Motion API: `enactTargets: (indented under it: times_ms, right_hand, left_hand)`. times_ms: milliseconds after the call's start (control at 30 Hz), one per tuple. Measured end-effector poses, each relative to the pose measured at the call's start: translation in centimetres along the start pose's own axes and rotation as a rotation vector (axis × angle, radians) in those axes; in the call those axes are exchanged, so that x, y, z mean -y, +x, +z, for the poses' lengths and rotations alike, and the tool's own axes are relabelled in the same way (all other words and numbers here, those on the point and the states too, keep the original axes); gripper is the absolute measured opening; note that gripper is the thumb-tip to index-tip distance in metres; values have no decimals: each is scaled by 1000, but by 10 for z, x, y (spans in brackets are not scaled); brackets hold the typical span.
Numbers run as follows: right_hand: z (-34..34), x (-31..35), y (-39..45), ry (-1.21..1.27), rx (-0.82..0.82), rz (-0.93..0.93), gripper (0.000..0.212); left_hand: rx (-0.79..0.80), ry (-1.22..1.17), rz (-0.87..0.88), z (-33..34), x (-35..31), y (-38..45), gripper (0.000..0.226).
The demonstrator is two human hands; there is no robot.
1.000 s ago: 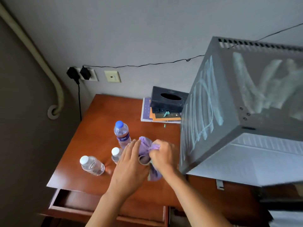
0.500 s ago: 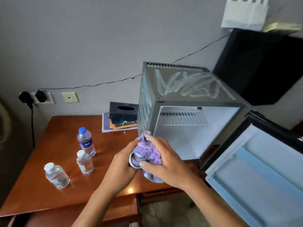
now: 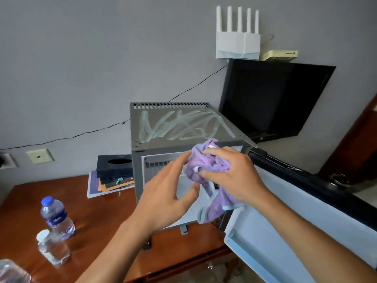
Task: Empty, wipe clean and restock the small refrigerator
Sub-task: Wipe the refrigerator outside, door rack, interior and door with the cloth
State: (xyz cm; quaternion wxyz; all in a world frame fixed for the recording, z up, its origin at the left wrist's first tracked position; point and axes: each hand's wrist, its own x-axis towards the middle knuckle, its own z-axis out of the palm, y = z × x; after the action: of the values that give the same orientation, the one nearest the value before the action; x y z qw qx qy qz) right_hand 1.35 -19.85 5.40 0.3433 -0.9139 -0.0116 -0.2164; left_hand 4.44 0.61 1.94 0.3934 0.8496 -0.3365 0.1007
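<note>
A small grey refrigerator (image 3: 175,123) stands on the wooden table (image 3: 98,217), with wipe streaks on its top. Its door (image 3: 295,221) hangs open to the right, showing a white inside. My right hand (image 3: 234,176) grips a bunched purple cloth (image 3: 206,166) in front of the fridge opening. My left hand (image 3: 165,197) is beside it with relaxed fingers, fingertips touching the cloth's left edge. Three water bottles stand on the table at left: a blue-capped one (image 3: 56,217), a white-capped one (image 3: 52,248) and one cut off at the corner (image 3: 12,272).
A black tissue box (image 3: 114,165) sits on a stack of books (image 3: 108,184) left of the fridge. A black screen (image 3: 271,99) leans on the wall behind, with a white router (image 3: 237,41) above. Wall sockets (image 3: 39,156) and a cable run along the wall.
The view has swung right and up toward the fridge front. Both hands have risen with the cloth to the fridge opening. My left hand has loosened from the cloth.
</note>
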Motion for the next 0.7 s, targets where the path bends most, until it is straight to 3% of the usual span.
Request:
enactTargets:
  times_ms: [167,333,567,700]
  right_hand:
    - [-89,-33,56,-150,-111,-75,55]
    - [-144,-84,115,-239,-68,-51,46]
    - [-98,-170,150,-298,293,-48,53]
    - [-84,-187,164,-209,342,-86,57]
  left_hand:
    - [-157,287,108,36,-9,70,53]
    - [-280,499,116,66,-4,129,26]
    - [-245,570,83,95,-26,152,30]
    - [-143,445,359,154,-83,125,25]
